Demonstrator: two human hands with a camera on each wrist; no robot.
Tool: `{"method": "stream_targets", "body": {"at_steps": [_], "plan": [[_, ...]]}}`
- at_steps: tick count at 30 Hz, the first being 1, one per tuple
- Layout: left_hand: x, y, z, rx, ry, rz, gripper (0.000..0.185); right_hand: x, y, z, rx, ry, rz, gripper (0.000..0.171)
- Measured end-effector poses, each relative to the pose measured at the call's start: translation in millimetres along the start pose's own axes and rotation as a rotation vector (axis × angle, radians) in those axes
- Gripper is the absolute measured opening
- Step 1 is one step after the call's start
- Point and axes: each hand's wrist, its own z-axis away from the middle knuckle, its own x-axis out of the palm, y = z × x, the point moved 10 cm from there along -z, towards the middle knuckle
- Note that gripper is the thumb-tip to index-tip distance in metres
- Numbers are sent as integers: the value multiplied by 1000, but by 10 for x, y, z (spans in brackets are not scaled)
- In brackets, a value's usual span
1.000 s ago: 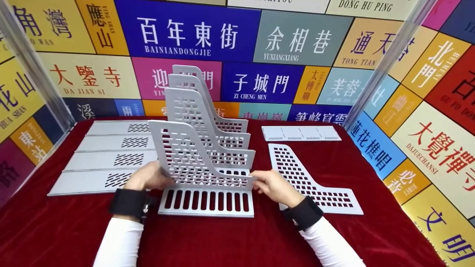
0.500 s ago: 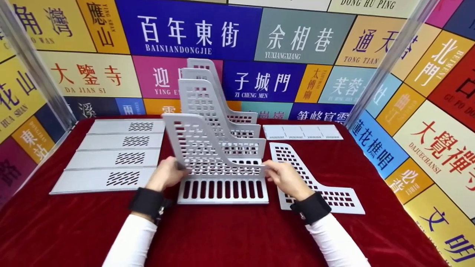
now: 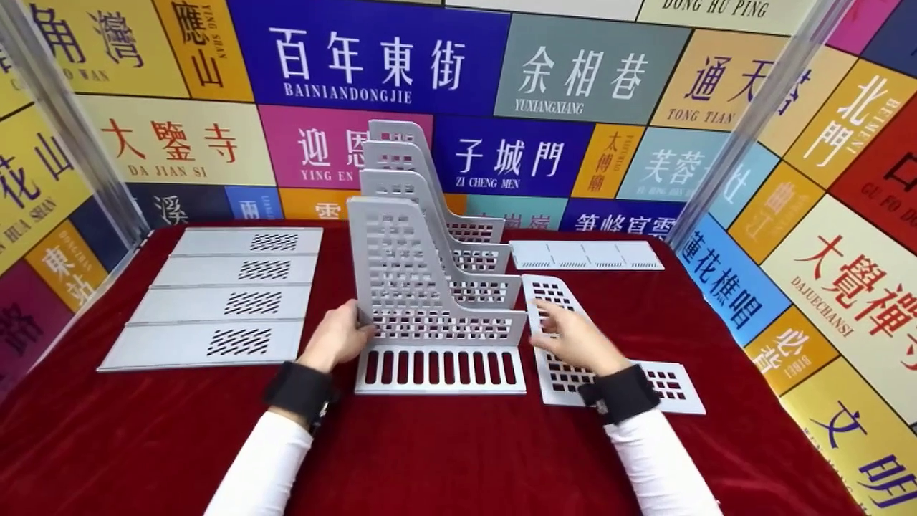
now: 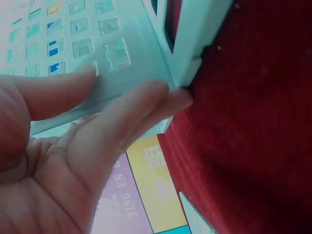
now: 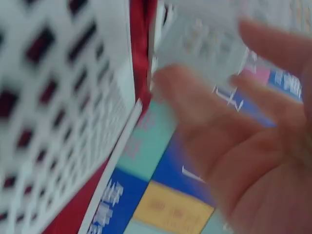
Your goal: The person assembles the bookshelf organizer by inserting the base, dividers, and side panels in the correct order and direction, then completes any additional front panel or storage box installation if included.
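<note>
A light-grey plastic file rack of upright perforated dividers stands on a slotted base [image 3: 440, 387]. My left hand [image 3: 337, 335] pinches the left edge of the front divider [image 3: 430, 315] low down. In the left wrist view the thumb [image 4: 63, 95] lies on the divider's perforated face, with the fingers [image 4: 122, 114] round its edge by the base. My right hand [image 3: 573, 337] is off the rack, over a flat perforated panel [image 3: 666, 387]. Its fingers are relaxed and spread around nothing in the right wrist view, where the hand [image 5: 253, 146] is blurred.
Several grey panels [image 3: 172, 344] with slanted slots lie in a row at the left. A slim marked strip [image 3: 584, 254] lies at the back right. Dark red cloth [image 3: 458, 459] covers the table, and walls with coloured signs [image 3: 372, 64] stand behind and at the sides.
The rack has shifted right, and its front divider has gone from leaning to upright in line with the others. My right hand has let go of the divider's right end and moved right.
</note>
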Motion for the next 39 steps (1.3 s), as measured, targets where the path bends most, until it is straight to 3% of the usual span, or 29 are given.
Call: {"method": "stream_targets", "body": {"at_steps": [4, 8, 15, 22, 25, 30, 35, 39], "plan": [[-7, -32, -2, -4, -5, -45, 19, 16, 390, 94, 227, -111, 187, 94], [-10, -16, 1, 29, -6, -86, 18, 61, 625, 151, 353, -190, 239, 114], [15, -12, 6, 40, -33, -96, 21, -33, 875, 242, 500, -206, 227, 125], [27, -14, 18, 54, -43, -109, 25, -169, 1018, 314, 575, -179, 206, 125], [25, 0, 18, 71, -37, -119, 27, -290, 1069, 333, 558, -153, 141, 105], [22, 15, 13, 77, -46, -125, 26, -532, 998, 370, 442, -113, -144, 63], [23, 30, 20, 83, -54, -128, 25, -628, 703, 387, 228, -176, -464, 53], [24, 27, 25, 76, -55, -135, 23, -640, 443, 397, 92, -257, -557, 50]]}}
